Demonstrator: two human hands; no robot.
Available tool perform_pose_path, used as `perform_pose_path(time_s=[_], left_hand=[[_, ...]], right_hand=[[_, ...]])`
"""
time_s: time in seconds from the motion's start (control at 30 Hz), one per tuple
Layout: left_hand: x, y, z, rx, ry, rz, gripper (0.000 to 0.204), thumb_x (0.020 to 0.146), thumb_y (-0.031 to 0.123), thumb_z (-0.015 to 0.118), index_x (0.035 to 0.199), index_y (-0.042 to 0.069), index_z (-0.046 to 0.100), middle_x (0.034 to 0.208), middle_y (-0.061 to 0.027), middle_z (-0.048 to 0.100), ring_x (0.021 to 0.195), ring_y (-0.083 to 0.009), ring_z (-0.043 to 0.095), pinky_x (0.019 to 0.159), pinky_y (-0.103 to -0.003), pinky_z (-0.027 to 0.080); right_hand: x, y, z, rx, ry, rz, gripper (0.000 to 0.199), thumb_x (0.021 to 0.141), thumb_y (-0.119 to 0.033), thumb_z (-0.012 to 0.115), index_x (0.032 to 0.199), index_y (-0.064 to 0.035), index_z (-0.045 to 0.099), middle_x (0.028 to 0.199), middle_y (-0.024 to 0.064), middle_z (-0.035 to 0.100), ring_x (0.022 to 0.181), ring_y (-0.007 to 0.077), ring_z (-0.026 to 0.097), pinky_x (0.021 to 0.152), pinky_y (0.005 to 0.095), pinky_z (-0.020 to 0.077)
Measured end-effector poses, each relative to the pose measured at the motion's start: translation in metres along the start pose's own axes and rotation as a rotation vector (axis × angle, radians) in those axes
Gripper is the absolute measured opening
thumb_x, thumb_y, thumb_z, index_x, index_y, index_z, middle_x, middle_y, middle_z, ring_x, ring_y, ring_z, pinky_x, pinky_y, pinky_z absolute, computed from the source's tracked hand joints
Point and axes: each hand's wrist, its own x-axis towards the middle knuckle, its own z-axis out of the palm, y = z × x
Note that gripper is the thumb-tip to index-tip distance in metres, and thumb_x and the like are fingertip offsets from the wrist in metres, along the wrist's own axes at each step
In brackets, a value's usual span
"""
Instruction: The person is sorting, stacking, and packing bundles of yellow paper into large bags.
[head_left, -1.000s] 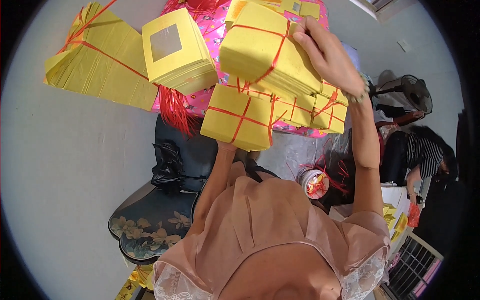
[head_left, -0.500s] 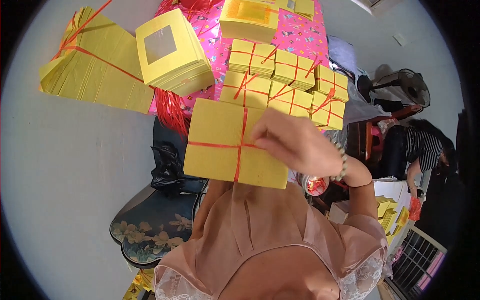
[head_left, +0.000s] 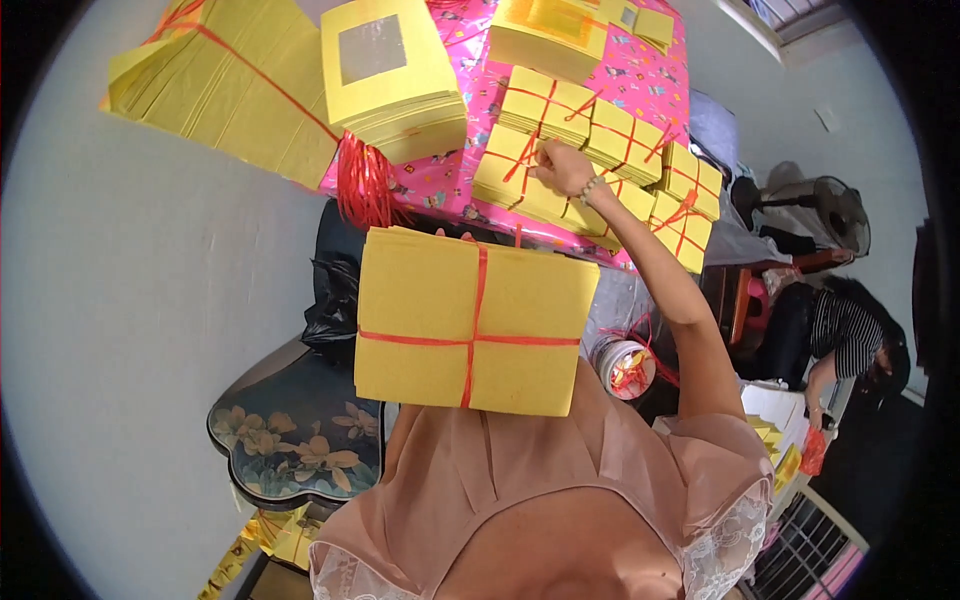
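In front of my chest, a thick bundle of yellow paper (head_left: 420,300) is tied crosswise with red ribbon. My left hand (head_left: 455,234) supports it from beneath; only its fingertips show at the far edge. My right arm reaches out over the table. There my right hand (head_left: 564,168), a beaded bracelet at its wrist, is closed above a smaller tied yellow bundle (head_left: 500,178), beside that bundle's red ribbon. What its fingers hold, if anything, is hidden. Several more small bundles (head_left: 626,140) with red ties are grouped around it.
On the pink patterned table cover (head_left: 440,185) stand a yellow stack with a silvery window (head_left: 395,90) and a long tied yellow stack (head_left: 225,100). A hank of red ribbon (head_left: 365,182) hangs off the edge. Nearby are a tub (head_left: 630,368), a dark floral chair (head_left: 300,440), a fan (head_left: 835,215) and another person (head_left: 850,330).
My right hand has left the large bundle and moved forward to the small bundles on the table. The large bundle has come nearer my body. The view has shifted.
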Motion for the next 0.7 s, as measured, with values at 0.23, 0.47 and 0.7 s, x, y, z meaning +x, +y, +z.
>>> perform_pose_path(time_s=[0.23,0.47,0.7], left_hand=[[-0.026,-0.01,0.004,0.014,-0.045,0.11,0.059,0.095,0.057,0.029,0.148,0.033,0.019,0.153,-0.0122,0.019,0.141,-0.0366,0.013,0.11,-0.064,0.007],[-0.072,-0.05,0.005,0.079,-0.086,0.338,0.059,0.095,0.057,0.029,0.148,0.033,0.018,0.153,-0.0125,0.019,0.141,-0.0362,0.012,0.11,-0.064,0.007],[-0.117,-0.094,0.01,0.146,-0.111,0.532,0.058,0.095,0.057,0.029,0.148,0.034,0.018,0.153,-0.013,0.019,0.142,-0.0357,0.011,0.111,-0.064,0.007]], right_hand=[[0.011,0.025,0.018,-0.103,-0.065,-0.114,0.021,0.082,-0.023,0.062,0.088,-0.004,0.057,0.073,0.017,0.062,0.073,0.0345,0.062,0.065,0.0433,0.0482],[0.012,0.011,0.014,-0.254,-0.119,-0.092,0.024,0.086,-0.024,0.057,0.094,-0.0012,0.052,0.086,0.0229,0.063,0.081,0.037,0.063,0.07,0.0455,0.0496],[0.034,0.038,0.025,-0.307,-0.039,-0.377,0.021,0.084,-0.019,0.055,0.093,-0.0013,0.05,0.074,0.0238,0.06,0.068,0.0383,0.06,0.06,0.0461,0.0459]])
